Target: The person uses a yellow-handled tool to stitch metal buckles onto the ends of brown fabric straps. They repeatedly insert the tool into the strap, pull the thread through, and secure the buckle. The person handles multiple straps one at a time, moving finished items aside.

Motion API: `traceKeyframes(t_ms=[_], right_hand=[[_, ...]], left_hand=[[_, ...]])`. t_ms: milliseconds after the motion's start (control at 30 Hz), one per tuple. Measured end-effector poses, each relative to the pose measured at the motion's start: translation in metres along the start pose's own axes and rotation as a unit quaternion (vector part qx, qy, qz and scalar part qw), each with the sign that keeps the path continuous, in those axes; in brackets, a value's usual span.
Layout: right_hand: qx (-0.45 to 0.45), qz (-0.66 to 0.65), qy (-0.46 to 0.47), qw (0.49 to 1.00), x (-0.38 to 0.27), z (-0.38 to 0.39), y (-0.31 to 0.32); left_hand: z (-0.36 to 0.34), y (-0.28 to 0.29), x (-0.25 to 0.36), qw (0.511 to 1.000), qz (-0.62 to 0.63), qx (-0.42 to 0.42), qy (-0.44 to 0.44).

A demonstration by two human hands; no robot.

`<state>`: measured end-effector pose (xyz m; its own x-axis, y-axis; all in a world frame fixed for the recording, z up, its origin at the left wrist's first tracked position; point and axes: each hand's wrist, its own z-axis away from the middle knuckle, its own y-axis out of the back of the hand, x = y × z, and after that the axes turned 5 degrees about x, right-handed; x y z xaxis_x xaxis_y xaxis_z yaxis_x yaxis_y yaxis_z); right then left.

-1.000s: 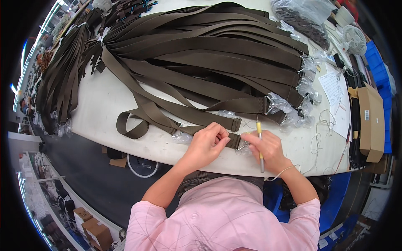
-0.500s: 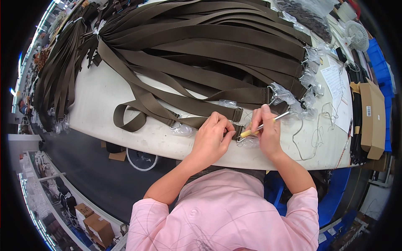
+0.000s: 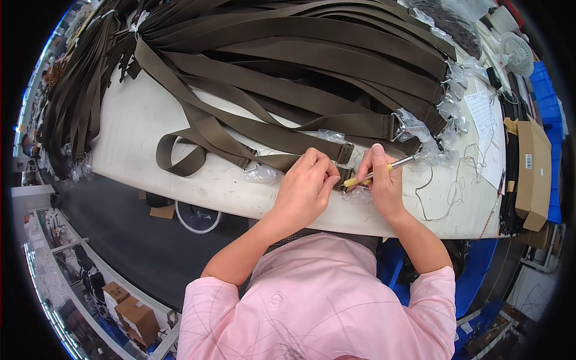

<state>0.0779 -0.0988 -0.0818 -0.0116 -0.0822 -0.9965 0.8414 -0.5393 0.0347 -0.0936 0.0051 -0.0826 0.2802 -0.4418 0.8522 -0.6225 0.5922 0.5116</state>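
My left hand (image 3: 307,185) is closed on the end of a dark olive webbing strap (image 3: 281,161), pinching it near a metal ring (image 3: 346,187). In my right hand (image 3: 384,183) is a slim pen-like tool (image 3: 384,168) with a yellow tip and a silver shaft. Its yellow end points left and meets the strap end by the ring; the exact contact is too small to make out. Just above lies another strap end with a metal buckle (image 3: 345,152). Crumpled clear plastic (image 3: 359,195) lies beneath the ring, partly behind my fingers.
A large bundle of olive straps (image 3: 270,57) covers the far side of the white table (image 3: 234,201), its metal ends wrapped in clear plastic (image 3: 420,132). Loose thread (image 3: 445,204) and a paper sheet (image 3: 482,117) lie at right, near a cardboard box (image 3: 533,171) and a small fan (image 3: 516,54).
The view has shifted slightly. The tool is tilted a little flatter in my right hand, its yellow end still at the strap's ring. My left hand keeps its pinch.
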Motion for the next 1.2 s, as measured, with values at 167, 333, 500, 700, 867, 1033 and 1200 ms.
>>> traceKeyframes(t_ms=[167,333,500,700,867,1033,1200], right_hand=[[-0.006,-0.013,0.002,1.0,-0.001,0.0,-0.002],[-0.006,-0.009,0.002,1.0,-0.002,-0.001,-0.003],[0.035,-0.07,0.033,0.996,0.004,-0.004,0.009],[0.038,-0.091,0.003,0.995,0.0,-0.006,0.006],[0.032,-0.056,-0.052,0.997,0.005,-0.006,0.007],[0.02,-0.083,-0.076,0.994,0.004,-0.007,0.009],[0.032,-0.127,-0.052,0.99,0.001,-0.009,0.006]], left_hand=[[0.0,-0.001,-0.002,1.0,0.002,0.003,0.0],[-0.001,0.0,0.0,1.0,0.001,0.003,0.003],[0.003,0.009,-0.001,0.998,0.052,0.0,-0.034],[0.012,0.01,-0.015,0.983,-0.045,0.01,-0.179],[0.007,0.014,-0.015,0.977,-0.124,0.039,-0.17],[-0.004,0.026,-0.011,0.967,-0.149,0.147,-0.144],[0.015,0.013,0.01,0.999,0.009,0.041,-0.031]])
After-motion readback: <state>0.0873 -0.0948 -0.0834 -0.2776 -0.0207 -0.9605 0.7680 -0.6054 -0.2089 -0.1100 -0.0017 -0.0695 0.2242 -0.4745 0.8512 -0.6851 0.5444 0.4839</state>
